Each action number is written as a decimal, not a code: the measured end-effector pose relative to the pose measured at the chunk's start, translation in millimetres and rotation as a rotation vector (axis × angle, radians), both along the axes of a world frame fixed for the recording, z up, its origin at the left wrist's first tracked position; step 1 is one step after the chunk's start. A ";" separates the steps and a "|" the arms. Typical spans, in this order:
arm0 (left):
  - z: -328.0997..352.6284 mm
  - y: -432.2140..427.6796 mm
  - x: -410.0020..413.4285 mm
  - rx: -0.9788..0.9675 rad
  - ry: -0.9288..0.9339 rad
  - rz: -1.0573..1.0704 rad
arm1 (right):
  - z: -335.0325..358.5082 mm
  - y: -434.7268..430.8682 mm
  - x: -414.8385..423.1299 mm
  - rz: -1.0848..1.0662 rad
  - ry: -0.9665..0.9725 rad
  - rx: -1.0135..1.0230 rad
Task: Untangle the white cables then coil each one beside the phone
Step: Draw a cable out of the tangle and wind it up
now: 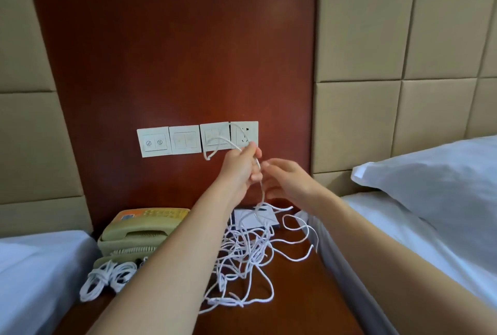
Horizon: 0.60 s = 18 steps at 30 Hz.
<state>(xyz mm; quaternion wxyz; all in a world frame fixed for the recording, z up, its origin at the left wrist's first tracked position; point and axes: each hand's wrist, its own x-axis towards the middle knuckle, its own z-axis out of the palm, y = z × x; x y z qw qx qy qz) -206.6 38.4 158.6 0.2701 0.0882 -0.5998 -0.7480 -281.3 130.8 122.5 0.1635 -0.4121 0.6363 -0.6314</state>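
Note:
A loose tangle of white cables (243, 256) lies on the wooden nightstand (295, 294), right of a beige phone (137, 235). My left hand (240, 166) is raised in front of the wall switches and grips one white cable (261, 189), whose short end loops up to the left while the rest hangs down into the tangle. My right hand (285, 181) hovers just right of that hanging strand with its fingers spread and relaxed, holding nothing. Two coiled white cables (106, 279) lie in front of the phone, at the nightstand's left edge.
A white notepad (258, 217) with a pen lies behind the tangle. A row of wall switches and a socket (188, 139) sits on the red-brown panel. Beds with white sheets flank the nightstand, and a pillow (435, 184) lies on the right bed.

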 end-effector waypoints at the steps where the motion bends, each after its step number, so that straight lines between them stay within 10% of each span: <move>1: 4.1 -1.4 0.3 0.039 0.015 0.008 | -5.3 2.2 1.0 -0.014 0.089 0.048; 5: 17.8 -15.8 7.7 0.196 0.112 0.061 | -25.7 9.0 0.0 -0.062 0.478 0.356; 18: 12.9 -33.9 22.5 0.504 0.261 0.023 | -27.0 -24.5 24.2 0.013 0.249 0.208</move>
